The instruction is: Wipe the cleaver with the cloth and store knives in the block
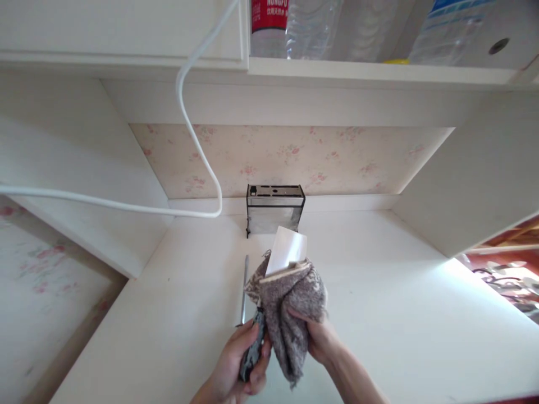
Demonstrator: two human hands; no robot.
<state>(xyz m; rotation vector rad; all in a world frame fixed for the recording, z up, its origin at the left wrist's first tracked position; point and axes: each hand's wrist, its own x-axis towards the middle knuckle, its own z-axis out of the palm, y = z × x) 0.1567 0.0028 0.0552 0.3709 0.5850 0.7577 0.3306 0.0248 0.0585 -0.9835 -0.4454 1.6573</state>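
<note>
Holding a dark handle [252, 357] in the left grip [233, 354], closed snugly, likely for steadiness. Clasping a grey-brown cloth [290, 287] tightly in the right grip [322, 338], apparently as guard against the shiny blade [287, 248] just beyond both grips. Farther ahead on the white bench [379, 292], a metal stand [275, 220]; behind, floral wallpaper [269, 160]; above, bottles [269, 28] on a shelf [357, 67].
</note>
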